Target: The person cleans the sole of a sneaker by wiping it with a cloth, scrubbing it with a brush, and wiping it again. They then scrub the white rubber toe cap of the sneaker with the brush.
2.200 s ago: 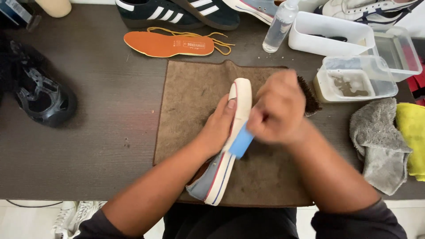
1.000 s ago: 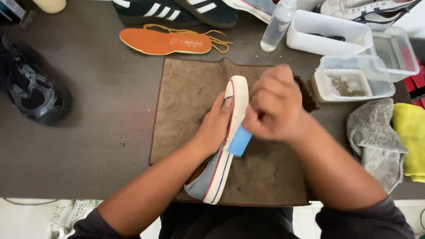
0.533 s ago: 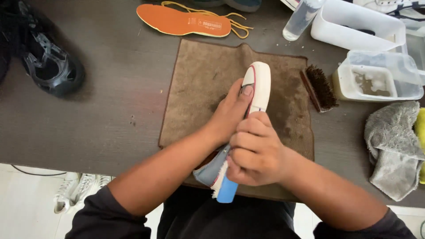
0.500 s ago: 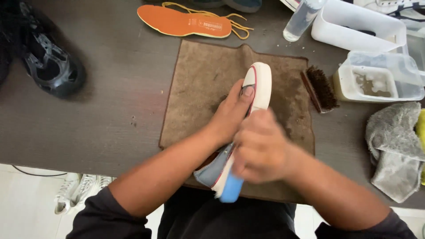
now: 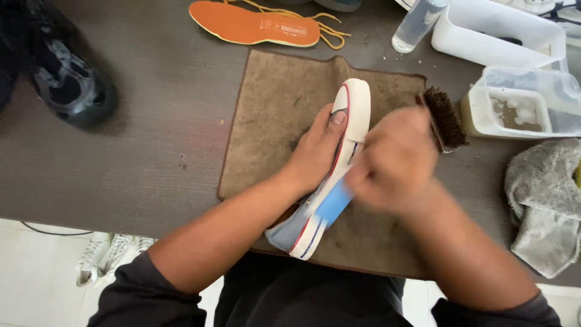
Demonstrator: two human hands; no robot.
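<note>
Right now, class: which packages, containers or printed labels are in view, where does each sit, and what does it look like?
Orange insole: top centre, small white printed label.
Clear bottle: top, right of insole, cylindrical.
White tub: top right, rectangular.
Clear tub: right of brown cloth, rectangular, murky contents.

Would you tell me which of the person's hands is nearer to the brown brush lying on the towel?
The right. The right hand, gripping a blue tool, is just left of the brush, nearly touching. The left hand holds the shoe, farther left.
</note>
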